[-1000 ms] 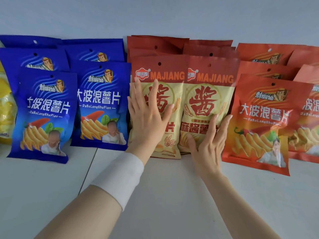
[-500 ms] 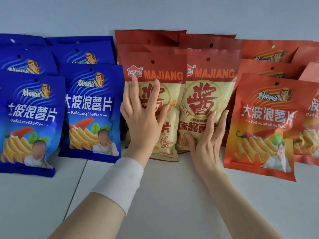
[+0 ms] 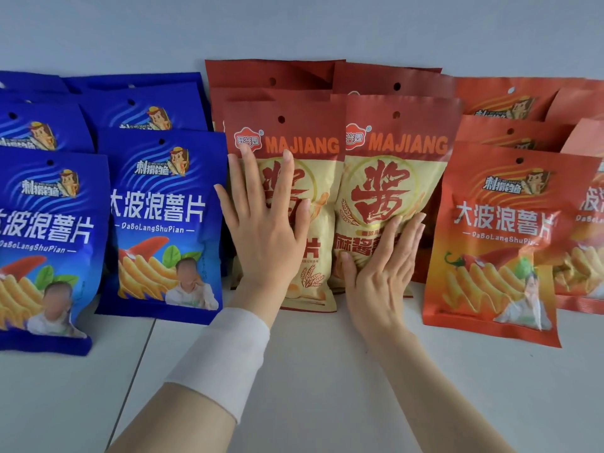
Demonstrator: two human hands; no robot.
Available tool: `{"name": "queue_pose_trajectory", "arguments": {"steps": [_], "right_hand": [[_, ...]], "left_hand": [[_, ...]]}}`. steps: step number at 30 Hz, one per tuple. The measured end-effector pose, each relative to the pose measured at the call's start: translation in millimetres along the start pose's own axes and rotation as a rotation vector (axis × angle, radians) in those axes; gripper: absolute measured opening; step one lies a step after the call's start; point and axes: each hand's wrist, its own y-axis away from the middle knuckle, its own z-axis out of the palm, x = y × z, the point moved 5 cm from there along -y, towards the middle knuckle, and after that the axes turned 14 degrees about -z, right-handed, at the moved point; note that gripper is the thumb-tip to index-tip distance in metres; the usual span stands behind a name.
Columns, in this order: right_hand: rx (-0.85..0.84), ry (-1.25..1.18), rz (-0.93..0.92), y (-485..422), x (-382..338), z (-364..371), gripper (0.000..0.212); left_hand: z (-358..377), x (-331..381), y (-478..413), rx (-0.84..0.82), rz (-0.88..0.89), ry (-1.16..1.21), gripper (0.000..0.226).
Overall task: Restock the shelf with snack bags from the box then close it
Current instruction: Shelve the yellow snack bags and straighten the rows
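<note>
Two front MAJIANG snack bags stand side by side on the white shelf [image 3: 327, 371], leaning on more red bags behind. My left hand [image 3: 266, 223] lies flat, fingers spread, against the left MAJIANG bag [image 3: 313, 148]. My right hand [image 3: 382, 266] presses flat on the lower part of the right MAJIANG bag [image 3: 395, 165]. Neither hand grips anything. The box is out of view.
Rows of blue snack bags [image 3: 160, 223] stand to the left, rows of orange snack bags [image 3: 496, 230] to the right. A pale back wall [image 3: 294, 27] rises behind them. Bare shelf surface with a seam [image 3: 137, 361] lies in front.
The view has drifted right and slightly down, so the bags sit further left in frame. Both hands stay flat on the two MAJIANG bags, which stand a little more upright.
</note>
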Motion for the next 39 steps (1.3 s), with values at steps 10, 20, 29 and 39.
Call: {"name": "queue_pose_trajectory", "arguments": {"steps": [10,20,29,39], "right_hand": [[-0.012,-0.007,-0.028,4.6,-3.2,-9.0,0.078],[-0.165,-0.044,-0.003,-3.2,-5.8,-25.5,0.078],[-0.387,0.066,-0.025,-26.5,30.3,-121.4,0.048],[-0.681,0.221,-0.146,-16.8,111.8,-210.1,0.045]], "left_hand": [[-4.1,2.3,0.8,-0.009,0.061,-0.016,0.056],[-5.4,4.4,-3.3,-0.122,0.062,-0.038,0.056],[-63.9,81.2,7.5,-0.236,0.384,0.004,0.041],[-77.0,182.6,82.0,-0.486,0.645,-0.347,0.046]]}}
